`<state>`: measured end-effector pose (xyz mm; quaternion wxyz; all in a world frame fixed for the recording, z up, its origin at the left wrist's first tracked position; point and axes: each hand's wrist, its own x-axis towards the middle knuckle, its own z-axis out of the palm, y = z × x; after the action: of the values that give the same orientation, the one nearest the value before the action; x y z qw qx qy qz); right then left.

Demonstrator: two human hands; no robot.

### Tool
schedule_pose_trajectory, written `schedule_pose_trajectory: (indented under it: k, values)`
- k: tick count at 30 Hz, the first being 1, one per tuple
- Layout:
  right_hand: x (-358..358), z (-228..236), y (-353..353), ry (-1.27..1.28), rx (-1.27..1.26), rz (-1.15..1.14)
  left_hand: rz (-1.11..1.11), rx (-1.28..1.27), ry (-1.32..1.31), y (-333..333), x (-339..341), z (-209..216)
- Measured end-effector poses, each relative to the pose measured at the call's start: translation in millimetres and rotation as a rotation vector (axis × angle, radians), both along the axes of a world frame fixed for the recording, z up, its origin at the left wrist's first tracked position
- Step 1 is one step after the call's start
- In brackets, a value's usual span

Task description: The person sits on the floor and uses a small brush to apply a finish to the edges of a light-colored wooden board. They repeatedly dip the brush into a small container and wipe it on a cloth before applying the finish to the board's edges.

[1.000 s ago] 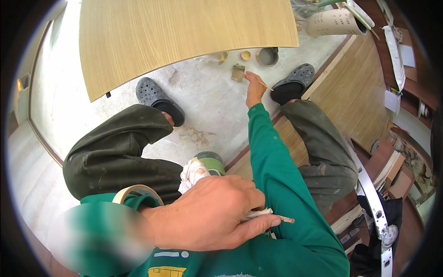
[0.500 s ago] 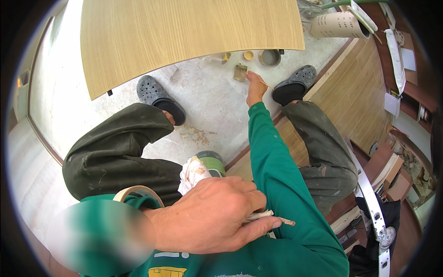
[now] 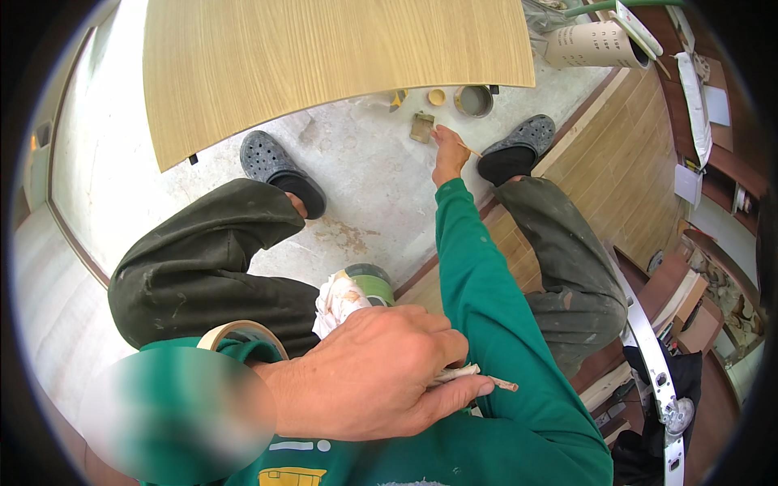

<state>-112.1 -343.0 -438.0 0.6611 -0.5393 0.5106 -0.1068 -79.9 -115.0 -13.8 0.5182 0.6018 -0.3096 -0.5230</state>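
Brown flat tool (image 3: 422, 128) near board (image 3: 332, 57), thin handle (image 3: 470, 151) pinched by right hand (image 3: 450, 154); probably light, stiff; best held by handle. Left hand (image 3: 377, 368) curled around thin pale stick (image 3: 504, 385), probably light.

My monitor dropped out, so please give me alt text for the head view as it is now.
The person's right hand holds a thin stick beside a small square item, near a wood-grain panel. The left hand, in the foreground, grips a thin pale item, with crumpled white cloth beside it.
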Motion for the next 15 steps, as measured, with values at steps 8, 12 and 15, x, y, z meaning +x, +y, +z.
schedule_pose_trajectory:
  k: [8,12,15]
  values:
    - [2.5,8.2,-4.1,0.037,0.019,-0.012,-0.019,-0.006,-0.02,-4.9,-3.9,0.4]
    - [-12.8,48.1,-15.2,0.115,0.173,0.04,-0.009,-0.04,-0.096,-4.8,-11.8,4.8]
    - [-17.8,86.2,-19.3,-0.023,0.341,0.028,-0.032,-0.032,-0.108,-4.9,-15.0,12.9]
